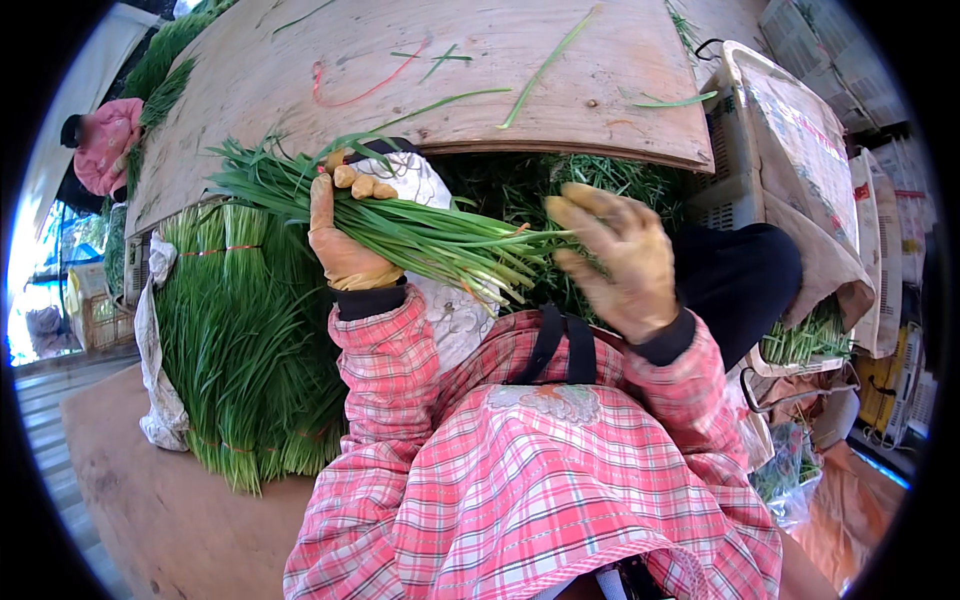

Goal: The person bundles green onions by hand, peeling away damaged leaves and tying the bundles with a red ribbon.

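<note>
My left hand (350,258), in a tan glove, is wrapped round a bunch of garlic chives (455,232). The leafy tips point left and the pale stem ends point right. Beside those stem ends is my right hand (628,262), gloved too and slightly blurred. Its fingers are apart, and I see nothing in them. Several tied bundles of chives (245,340) lie to the left of my left arm, with reddish bands round some of them. White patterned cloth (455,320) shows beneath the held bunch.
A wooden board (440,85) spans the far side, with loose leaves (553,65) and a red strand (352,103) on it. Cut greens (600,180) lie under its near edge. At right stands a cloth-covered crate (790,120). Another person (108,148) is at far left.
</note>
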Demonstrator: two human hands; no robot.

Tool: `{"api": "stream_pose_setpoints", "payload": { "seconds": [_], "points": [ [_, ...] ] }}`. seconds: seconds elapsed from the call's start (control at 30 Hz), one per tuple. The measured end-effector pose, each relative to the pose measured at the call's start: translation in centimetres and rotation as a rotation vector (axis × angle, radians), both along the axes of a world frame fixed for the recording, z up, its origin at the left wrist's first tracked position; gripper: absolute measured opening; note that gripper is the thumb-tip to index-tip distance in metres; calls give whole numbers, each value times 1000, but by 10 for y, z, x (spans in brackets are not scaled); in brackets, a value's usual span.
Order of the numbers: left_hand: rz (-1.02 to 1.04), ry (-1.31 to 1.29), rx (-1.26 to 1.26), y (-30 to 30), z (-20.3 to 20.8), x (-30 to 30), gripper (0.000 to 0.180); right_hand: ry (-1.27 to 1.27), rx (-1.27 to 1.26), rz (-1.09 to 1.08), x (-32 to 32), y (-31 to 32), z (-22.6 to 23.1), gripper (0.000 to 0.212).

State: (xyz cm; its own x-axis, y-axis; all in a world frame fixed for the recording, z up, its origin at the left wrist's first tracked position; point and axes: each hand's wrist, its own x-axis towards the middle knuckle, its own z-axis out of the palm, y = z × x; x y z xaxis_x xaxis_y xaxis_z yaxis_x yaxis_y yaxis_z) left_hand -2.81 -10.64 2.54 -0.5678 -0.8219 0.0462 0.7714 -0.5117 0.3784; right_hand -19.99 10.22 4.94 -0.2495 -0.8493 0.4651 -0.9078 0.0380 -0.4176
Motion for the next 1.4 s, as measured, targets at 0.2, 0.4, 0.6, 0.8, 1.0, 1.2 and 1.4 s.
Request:
{"api": "stream_pose_setpoints", "payload": {
  "seconds": [0.2,0.4,0.6,0.8,1.0,1.2,1.4],
  "points": [
    [-15,-179,-28,-3,3,-5,12,-183,-149,42,8,-33,-41,17],
    [5,-335,39,-8,-3,-2,13,-476,-275,-192,-24,-5,-59,11],
    [159,-127,268,-21,-17,2,11,-720,166,-48,-11,5,-64,49],
    [50,-33,113,-22,-32,5,12,-1157,-246,-9,29,-42,-57,17],
    [123,-4,202,-20,-26,4,14,-541,317,-422,-46,14,-59,22],
    [212,-110,92,-6,-24,-4,14,-608,91,-135,6,-22,-28,28],
    [186,-128,55,-19,-30,0,16,-796,-232,17,17,-48,-56,9]
  ]
}}
